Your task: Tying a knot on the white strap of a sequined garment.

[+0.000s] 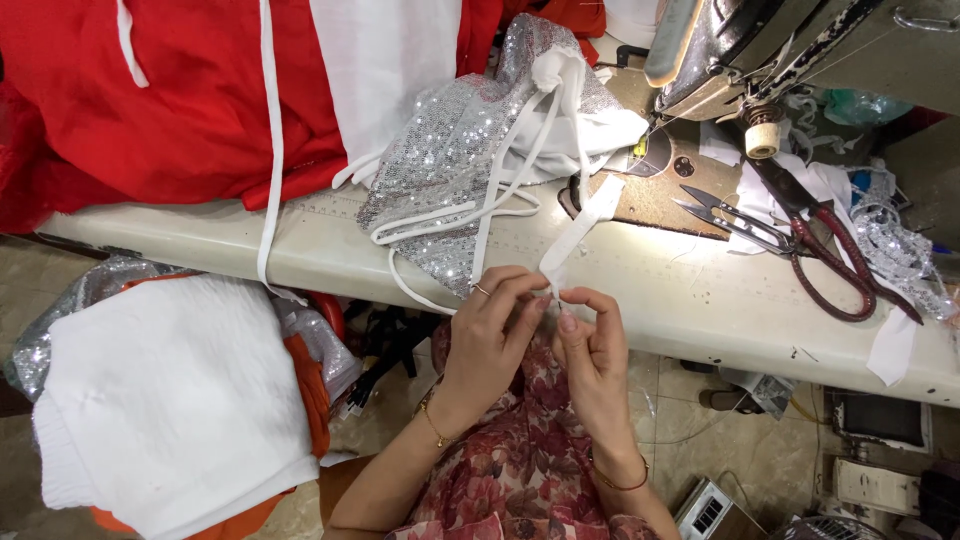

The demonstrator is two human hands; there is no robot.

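Observation:
My left hand [490,335] and my right hand [595,350] meet at the near edge of the sewing table [700,300]. Both pinch the lower end of a narrow white fabric strip [582,225] that runs up toward the needle of the sewing machine [720,60]. A silver sequin piece [455,150] with thin white straps lies on the table just behind my left hand. There is a ring on my left hand and a bracelet on each wrist.
Red-handled scissors [830,265] and thread snips [725,220] lie right of the needle plate. Red and white cloth [180,100] is heaped at the back left. A stack of white and orange fabric [180,400] sits low on the left. Sequin scraps [900,250] lie far right.

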